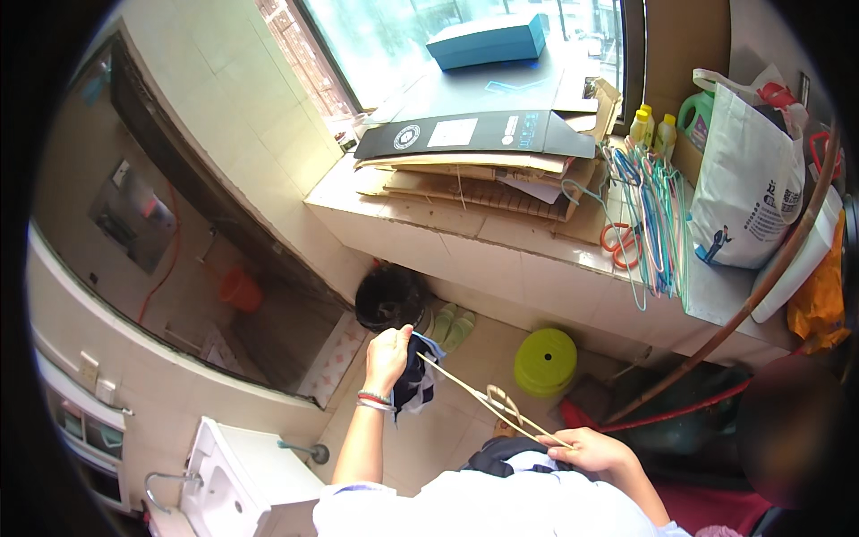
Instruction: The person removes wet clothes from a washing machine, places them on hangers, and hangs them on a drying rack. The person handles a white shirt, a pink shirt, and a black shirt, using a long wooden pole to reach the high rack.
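Observation:
My left hand (387, 356), with bracelets at the wrist, grips a bundle of dark, white and blue cloth (414, 382) that hangs below the fist. My right hand (590, 448) lies to the right, close to my body, with its fingers closed on the near end of a pale wire clothes hanger (500, 408). The hanger slants between both hands, its curved hook around the middle. Its far end reaches the cloth beside my left hand; whether it runs inside the cloth cannot be told.
Flattened cardboard boxes (463, 188), many hangers (654, 215), orange-handled scissors (623, 246) and a white bag (748, 181) lie on the tiled ledge. Below stand a green stool (545, 362), slippers (460, 330) and a black bin (388, 295). A white sink (231, 497) is at lower left.

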The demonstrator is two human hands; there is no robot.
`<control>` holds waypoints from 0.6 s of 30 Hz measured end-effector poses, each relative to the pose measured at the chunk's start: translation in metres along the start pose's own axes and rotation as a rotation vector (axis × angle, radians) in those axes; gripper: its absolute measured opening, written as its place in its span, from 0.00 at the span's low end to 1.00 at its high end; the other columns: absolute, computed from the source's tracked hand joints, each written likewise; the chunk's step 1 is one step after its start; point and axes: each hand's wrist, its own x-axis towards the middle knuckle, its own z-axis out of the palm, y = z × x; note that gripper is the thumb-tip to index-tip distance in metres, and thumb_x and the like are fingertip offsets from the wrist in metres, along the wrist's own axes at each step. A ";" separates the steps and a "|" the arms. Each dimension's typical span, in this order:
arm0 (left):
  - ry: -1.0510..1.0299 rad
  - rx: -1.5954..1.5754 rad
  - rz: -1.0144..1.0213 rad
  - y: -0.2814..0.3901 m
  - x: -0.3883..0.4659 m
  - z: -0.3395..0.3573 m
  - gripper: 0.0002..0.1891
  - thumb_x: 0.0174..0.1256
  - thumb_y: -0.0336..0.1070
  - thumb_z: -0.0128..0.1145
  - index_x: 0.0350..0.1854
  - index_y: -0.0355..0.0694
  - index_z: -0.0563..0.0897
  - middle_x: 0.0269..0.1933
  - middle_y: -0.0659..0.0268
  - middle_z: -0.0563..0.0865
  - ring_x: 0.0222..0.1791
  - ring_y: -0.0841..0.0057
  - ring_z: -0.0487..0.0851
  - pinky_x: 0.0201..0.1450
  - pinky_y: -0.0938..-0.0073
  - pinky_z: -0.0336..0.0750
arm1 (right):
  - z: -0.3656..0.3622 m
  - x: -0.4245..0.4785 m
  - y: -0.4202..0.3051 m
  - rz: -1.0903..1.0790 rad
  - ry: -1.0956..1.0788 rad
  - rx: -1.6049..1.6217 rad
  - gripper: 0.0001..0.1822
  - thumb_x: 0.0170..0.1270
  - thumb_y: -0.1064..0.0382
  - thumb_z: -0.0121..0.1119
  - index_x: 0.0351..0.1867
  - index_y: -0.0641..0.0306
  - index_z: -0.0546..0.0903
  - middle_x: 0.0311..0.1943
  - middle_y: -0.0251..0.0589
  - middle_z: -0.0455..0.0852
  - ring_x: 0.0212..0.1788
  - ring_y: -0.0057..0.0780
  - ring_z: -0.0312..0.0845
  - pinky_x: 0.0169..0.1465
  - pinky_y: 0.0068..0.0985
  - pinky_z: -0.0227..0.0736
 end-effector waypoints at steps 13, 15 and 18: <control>-0.439 -0.748 0.169 0.128 -0.039 -0.026 0.17 0.72 0.45 0.52 0.38 0.33 0.81 0.27 0.72 0.75 0.30 0.85 0.69 0.34 0.84 0.67 | -0.007 0.043 -0.037 -0.196 0.240 -0.109 0.19 0.64 0.58 0.56 0.54 0.62 0.79 0.34 0.44 0.82 0.38 0.34 0.78 0.45 0.28 0.72; -0.601 -0.874 0.416 0.144 -0.029 -0.050 0.16 0.72 0.45 0.51 0.38 0.35 0.83 0.32 0.67 0.76 0.36 0.78 0.73 0.40 0.77 0.69 | -0.013 0.036 -0.028 -0.460 0.307 -0.010 0.18 0.63 0.62 0.57 0.54 0.64 0.79 0.30 0.41 0.80 0.35 0.30 0.77 0.42 0.25 0.71; -0.286 -0.226 1.058 0.204 -0.005 -0.081 0.15 0.64 0.48 0.57 0.43 0.44 0.84 0.47 0.60 0.75 0.55 0.63 0.70 0.59 0.58 0.58 | -0.027 0.012 -0.043 -0.679 0.331 0.182 0.19 0.59 0.67 0.58 0.52 0.71 0.79 0.30 0.36 0.79 0.30 0.22 0.73 0.35 0.20 0.68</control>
